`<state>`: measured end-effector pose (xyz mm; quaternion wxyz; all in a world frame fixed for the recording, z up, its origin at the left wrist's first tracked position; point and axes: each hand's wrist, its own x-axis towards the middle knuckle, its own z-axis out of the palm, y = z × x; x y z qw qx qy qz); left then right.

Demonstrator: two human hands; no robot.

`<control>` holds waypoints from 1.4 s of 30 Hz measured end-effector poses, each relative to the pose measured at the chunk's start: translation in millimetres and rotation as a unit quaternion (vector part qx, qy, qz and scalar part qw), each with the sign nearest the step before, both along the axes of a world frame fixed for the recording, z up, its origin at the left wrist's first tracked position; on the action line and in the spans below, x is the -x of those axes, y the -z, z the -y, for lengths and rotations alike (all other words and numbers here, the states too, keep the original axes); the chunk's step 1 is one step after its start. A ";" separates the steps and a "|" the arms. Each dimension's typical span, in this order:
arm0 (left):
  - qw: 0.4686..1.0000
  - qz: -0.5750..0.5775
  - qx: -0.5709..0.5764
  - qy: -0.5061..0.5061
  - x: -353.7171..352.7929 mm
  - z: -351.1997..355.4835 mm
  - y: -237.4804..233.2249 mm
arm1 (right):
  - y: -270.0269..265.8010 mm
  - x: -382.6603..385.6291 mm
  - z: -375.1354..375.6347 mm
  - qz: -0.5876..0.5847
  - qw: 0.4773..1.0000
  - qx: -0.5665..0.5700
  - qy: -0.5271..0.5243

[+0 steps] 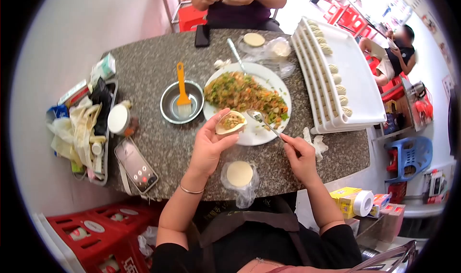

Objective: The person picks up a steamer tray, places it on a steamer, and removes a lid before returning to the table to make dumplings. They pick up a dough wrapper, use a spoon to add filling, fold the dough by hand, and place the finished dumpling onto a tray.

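Note:
My left hand (210, 145) is closed around a dumpling wrapper (231, 122) that is cupped round a lump of chopped filling. In my right hand (300, 157) is a metal spoon (267, 123), its bowl over the near part of a white plate (249, 138). Chopped vegetable filling (247, 97) is heaped on that plate, and another utensil handle (236, 54) sticks out at its far edge. Below my left hand, a stack of round wrappers (239, 173) lies on clear plastic.
Left of the plate stands a metal bowl (168, 110) with a yellow brush (181, 88). Stacked white trays (353, 76) bearing dumplings (341, 89) stand at right. A phone (136, 165), a lidded jar (120, 119) and a cluttered basket (109, 129) are at left. Opposite, another person (240, 9) handles dough.

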<state>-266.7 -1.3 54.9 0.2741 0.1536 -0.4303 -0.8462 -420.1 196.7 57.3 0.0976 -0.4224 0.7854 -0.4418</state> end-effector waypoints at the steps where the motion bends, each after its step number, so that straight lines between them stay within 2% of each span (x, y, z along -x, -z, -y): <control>1: 1.000 0.004 0.028 -0.008 7.5 0.3 -3.0 | 5.2 5.0 2.4 -0.003 1.000 0.009 0.011; 4: 1.000 0.010 0.026 0.006 27.9 1.2 -11.8 | 8.6 16.3 14.8 -0.156 0.988 0.009 -0.014; 5: 0.999 0.020 0.020 0.015 33.4 1.2 -12.8 | 5.7 19.3 21.3 -0.157 0.988 0.014 -0.002; 7: 0.998 0.030 0.058 0.016 42.6 -2.9 -8.5 | -8.4 16.4 39.0 -0.101 0.990 0.091 -0.028; 8: 0.996 0.027 0.090 -0.009 45.3 -7.0 -6.7 | -11.4 16.6 48.2 -0.098 0.991 0.093 -0.018; 10: 0.988 0.008 0.143 -0.058 47.7 -13.1 1.2 | -15.0 16.7 65.8 0.085 0.983 0.155 -0.057; 11: 0.987 0.011 0.148 -0.055 46.8 -13.1 6.2 | -14.8 15.8 70.9 0.088 0.982 0.160 -0.054; 14: 0.933 0.004 0.330 -0.141 42.4 -7.3 10.9 | -13.7 11.8 86.5 0.154 0.969 0.182 -0.071; 17: 0.923 0.012 0.354 -0.151 39.4 -2.1 10.8 | -16.5 13.6 91.3 0.171 0.966 0.181 -0.068; 19: 0.925 0.019 0.344 -0.160 39.0 -2.4 8.5 | -20.6 19.3 94.1 0.207 0.964 0.133 -0.102; 26: 0.929 0.048 0.329 -0.163 37.2 -4.6 10.5 | -6.9 17.5 101.2 0.204 0.961 0.149 -0.108; 28: 0.931 0.067 0.321 -0.160 38.7 -4.9 11.0 | -4.8 13.0 103.5 0.119 0.971 0.197 -0.066; 29: 0.938 0.052 0.300 -0.166 40.4 -4.1 12.9 | -4.4 13.5 102.9 0.120 0.971 0.196 -0.065; 31: 0.945 0.041 0.277 -0.171 41.0 -4.6 14.8 | -3.9 15.3 100.4 0.030 0.978 0.185 -0.094; 32: 0.941 0.042 0.293 -0.163 40.6 -5.2 14.6 | -5.1 16.3 99.2 0.032 0.978 0.183 -0.093; 34: 0.938 0.045 0.308 -0.153 39.7 -6.3 15.1 | -8.0 20.1 96.7 0.166 0.974 0.131 -0.083; 37: 0.937 0.026 0.324 -0.129 39.2 -5.1 17.0 | -5.4 28.8 96.2 0.206 0.964 0.125 -0.112; 39: 0.925 0.020 0.359 -0.122 39.9 -4.7 20.0 | -6.4 27.7 92.7 0.205 0.963 0.123 -0.122; 40: 0.926 0.022 0.358 -0.119 40.7 -6.8 19.4 | -5.2 25.9 92.4 0.165 0.969 0.142 -0.115; 42: 0.953 0.052 0.270 -0.129 42.7 -10.1 16.4 | -2.7 24.1 93.4 0.126 0.973 0.162 -0.106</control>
